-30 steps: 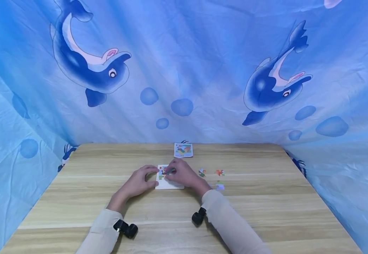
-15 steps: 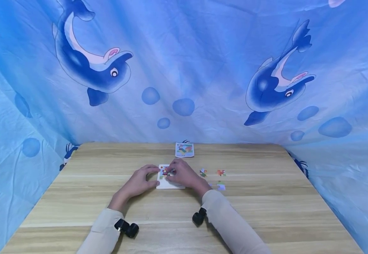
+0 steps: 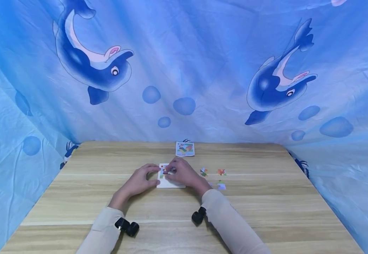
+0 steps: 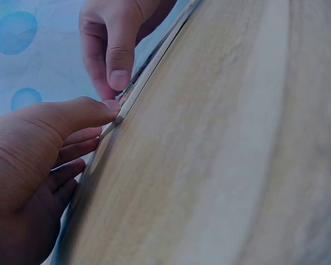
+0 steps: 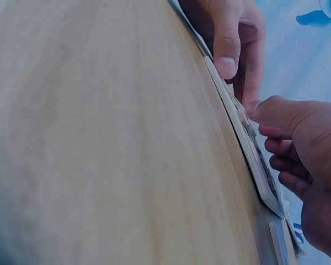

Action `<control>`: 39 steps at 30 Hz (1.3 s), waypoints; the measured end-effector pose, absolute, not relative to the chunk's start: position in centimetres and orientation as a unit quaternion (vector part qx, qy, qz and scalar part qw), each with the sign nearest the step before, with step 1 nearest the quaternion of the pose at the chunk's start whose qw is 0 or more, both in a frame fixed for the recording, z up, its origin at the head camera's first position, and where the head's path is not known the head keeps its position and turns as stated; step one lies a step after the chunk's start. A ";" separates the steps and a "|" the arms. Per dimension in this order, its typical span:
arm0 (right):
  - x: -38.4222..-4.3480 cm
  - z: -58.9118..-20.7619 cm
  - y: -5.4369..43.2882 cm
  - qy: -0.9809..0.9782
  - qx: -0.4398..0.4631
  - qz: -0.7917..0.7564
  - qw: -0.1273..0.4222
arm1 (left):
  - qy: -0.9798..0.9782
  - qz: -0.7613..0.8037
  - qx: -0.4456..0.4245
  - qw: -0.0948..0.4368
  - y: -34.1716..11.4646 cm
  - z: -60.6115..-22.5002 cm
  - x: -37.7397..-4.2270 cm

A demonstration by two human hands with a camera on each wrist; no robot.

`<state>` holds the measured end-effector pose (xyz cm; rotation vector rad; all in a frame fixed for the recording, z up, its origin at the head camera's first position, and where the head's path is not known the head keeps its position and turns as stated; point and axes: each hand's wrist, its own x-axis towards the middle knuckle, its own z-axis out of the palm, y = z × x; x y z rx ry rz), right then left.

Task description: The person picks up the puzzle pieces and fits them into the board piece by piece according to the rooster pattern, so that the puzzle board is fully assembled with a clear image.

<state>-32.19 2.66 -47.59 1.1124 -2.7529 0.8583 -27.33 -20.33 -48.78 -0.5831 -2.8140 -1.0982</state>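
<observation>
A small white puzzle board (image 3: 169, 183) with colourful pieces in its upper part lies flat on the table. My left hand (image 3: 140, 180) holds its left edge, thumb at the near corner and fingers farther up. Over the board, my right hand (image 3: 184, 173) pinches a small puzzle piece (image 3: 173, 170) against the picture area; fingers hide most of it. In the left wrist view, my left thumb (image 4: 96, 112) touches the board's corner. The right wrist view shows the board (image 5: 240, 130) edge-on, with my right thumb (image 5: 276, 110) and fingertips above it.
Loose puzzle pieces lie right of the board: a green one (image 3: 203, 172), an orange one (image 3: 221, 172) and a lilac one (image 3: 221, 185); another is partly behind my right wrist. A picture card (image 3: 185, 149) lies at the table's back edge, before a blue dolphin curtain (image 3: 184, 70).
The right fingertips turn and settle slightly on the board with the puzzle piece. My left hand stays at the board's edge. The head view shifts a little.
</observation>
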 end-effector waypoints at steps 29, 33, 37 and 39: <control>-32.1 -47.9 1.4 -0.888 0.368 0.274 0.026 | -0.914 -0.356 -0.191 0.025 -20.3 -48.6 -27.2; -32.1 -47.7 1.4 -0.888 0.369 0.274 0.025 | -0.914 -0.358 -0.190 0.025 -20.3 -48.5 -27.3; -31.9 -47.5 1.7 -0.882 0.374 0.285 0.020 | -0.914 -0.359 -0.186 0.024 -20.3 -48.6 -27.3; -31.8 -47.4 2.1 -0.879 0.370 0.299 0.006 | -0.914 -0.361 -0.183 0.020 -20.3 -48.6 -27.3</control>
